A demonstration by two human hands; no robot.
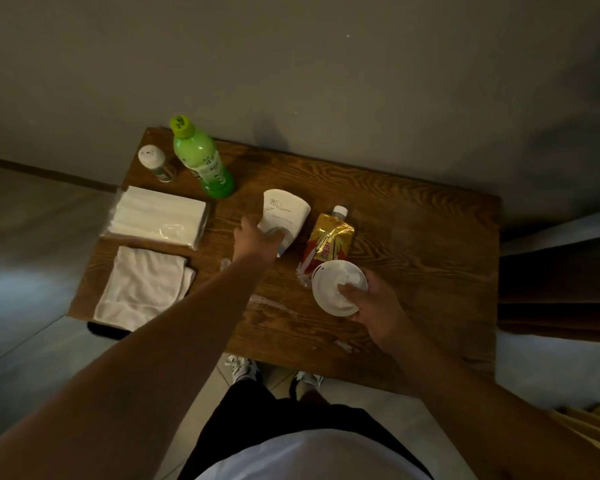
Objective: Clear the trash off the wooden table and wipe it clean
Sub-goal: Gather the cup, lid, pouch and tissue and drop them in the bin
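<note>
A white paper cup (284,213) lies on its side in the middle of the wooden table (413,216). My left hand (255,235) grips its narrow base end. My right hand (374,306) holds a white plastic lid (333,289) just above the table's front part. A gold and red drink pouch (328,242) with a white cap lies flat between the cup and the lid. Pale smears and small scraps (271,304) mark the wood near the front edge.
A green bottle (201,161) and a small white-capped shaker (155,162) stand at the back left. A pack of tissues (156,216) and a folded white cloth (142,285) lie along the left side. The wall runs behind; my shoes (243,367) show below the front edge.
</note>
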